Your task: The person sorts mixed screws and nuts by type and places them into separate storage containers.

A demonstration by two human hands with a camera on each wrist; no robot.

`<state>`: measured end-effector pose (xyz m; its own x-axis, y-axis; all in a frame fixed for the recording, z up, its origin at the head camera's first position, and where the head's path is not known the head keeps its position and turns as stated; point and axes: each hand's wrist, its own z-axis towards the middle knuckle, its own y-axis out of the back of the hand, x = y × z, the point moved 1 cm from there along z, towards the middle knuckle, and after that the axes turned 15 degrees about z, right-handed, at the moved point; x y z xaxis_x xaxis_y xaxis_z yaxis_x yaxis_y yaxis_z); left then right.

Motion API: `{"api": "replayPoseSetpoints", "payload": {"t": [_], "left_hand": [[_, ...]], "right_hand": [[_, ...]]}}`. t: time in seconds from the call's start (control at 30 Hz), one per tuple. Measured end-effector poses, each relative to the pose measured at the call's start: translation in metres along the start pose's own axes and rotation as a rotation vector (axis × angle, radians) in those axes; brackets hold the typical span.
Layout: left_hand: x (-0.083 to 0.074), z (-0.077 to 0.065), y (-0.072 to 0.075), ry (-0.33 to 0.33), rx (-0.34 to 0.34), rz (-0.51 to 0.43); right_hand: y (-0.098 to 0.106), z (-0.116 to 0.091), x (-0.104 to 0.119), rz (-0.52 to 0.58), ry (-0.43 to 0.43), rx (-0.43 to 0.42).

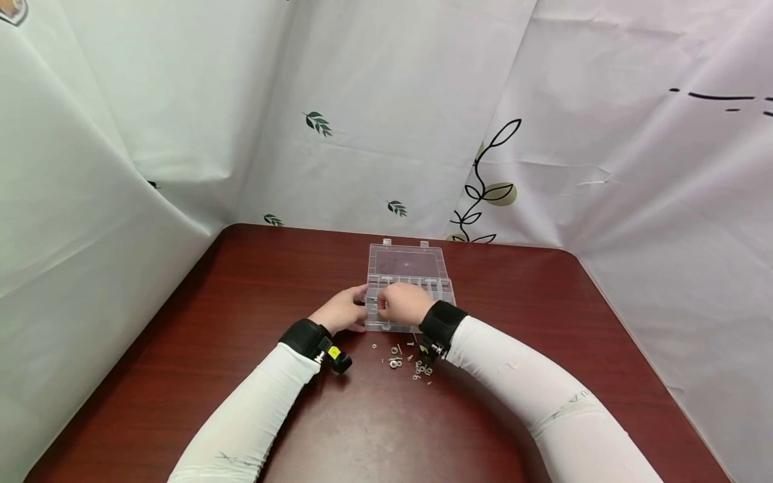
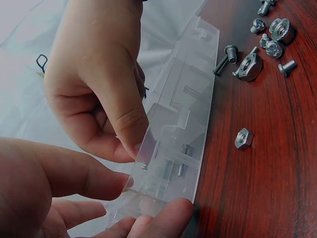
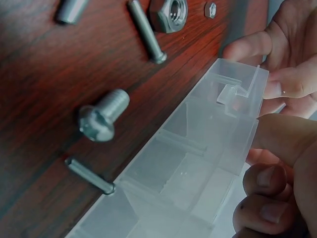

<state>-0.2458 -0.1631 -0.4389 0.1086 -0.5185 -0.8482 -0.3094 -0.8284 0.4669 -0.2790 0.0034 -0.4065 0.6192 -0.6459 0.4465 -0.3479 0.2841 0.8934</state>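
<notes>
A clear plastic compartment box [image 1: 389, 328] lies on the table with its lid [image 1: 407, 260] folded back. At the box's left end, my left hand [image 1: 341, 312] grips the end wall, thumb [image 2: 174, 216] low at the front edge and fingers round the side. My right hand [image 1: 406, 304] reaches over the left compartments with curled fingers. Right at its thumb tip, a small screw [image 2: 144, 167] shows through the plastic in the left wrist view. Longer screws [image 2: 183, 158] sit inside the end compartment.
Loose screws and nuts [image 1: 395, 363] are scattered on the dark red table [image 1: 290, 282] in front of the box. One small nut [image 2: 243, 139] lies apart, nearer the left hand. White printed fabric [image 1: 386, 134] hangs behind the table and along its sides.
</notes>
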Motion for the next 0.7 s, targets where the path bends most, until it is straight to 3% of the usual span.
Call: {"api": "replayPoseSetpoints", "payload": {"t": [0.47,0.7], "left_hand": [[-0.0011,0.0002,-0.0018,-0.013,-0.001,0.01],[-0.0039,-0.0014,-0.0012,-0.003,0.003,0.002]], "right_hand": [[-0.0024,-0.0014,-0.0029,0.004,-0.01,-0.023],[-0.0043,-0.0055,-0.0084,0.06,0.038,-0.05]]}}
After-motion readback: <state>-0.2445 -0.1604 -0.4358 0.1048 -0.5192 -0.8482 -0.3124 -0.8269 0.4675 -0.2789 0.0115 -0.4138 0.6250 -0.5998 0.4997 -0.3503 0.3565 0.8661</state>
